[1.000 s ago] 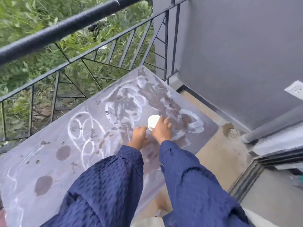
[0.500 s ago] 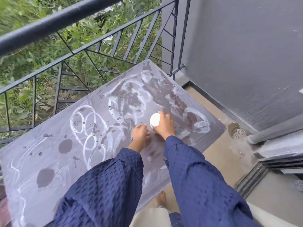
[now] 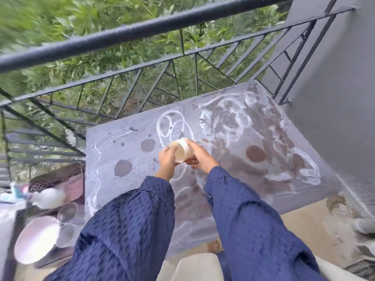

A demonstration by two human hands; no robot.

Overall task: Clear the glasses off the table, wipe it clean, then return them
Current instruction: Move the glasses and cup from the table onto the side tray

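Hands meet near the middle of the frame, both on a cream cup [image 3: 181,151]. The left hand [image 3: 167,160] curls its fingers round the cup's left side, close to the rim. The right hand [image 3: 200,158] wraps its fingers over the top and right of the cup, with the thumb underneath. The cup is tilted and held over the middle of the table [image 3: 284,191]; I cannot tell whether it touches the top. Both arms come up from the bottom edge in dark blue sleeves [image 3: 125,230].

The table is a grey slab that runs from centre left to the right of the frame. White smears [image 3: 172,126] loop across it above the hands and spread to the upper right. Three dark round marks lie on it: one [image 3: 148,145] just left of the cup, one [image 3: 122,168] further down and left, and one [image 3: 255,154] to the right of the hands.

A black railing [image 3: 142,30] crosses the top of the frame, with green plants [image 3: 121,63] behind its bars. A grey wall [image 3: 334,98] fills the right side. At the lower right a round drain [image 3: 339,208] sits in the floor. In the lower left corner, beside the table's edge, are a white plate [image 3: 35,242] and a clear glass [image 3: 67,212], both blurred.
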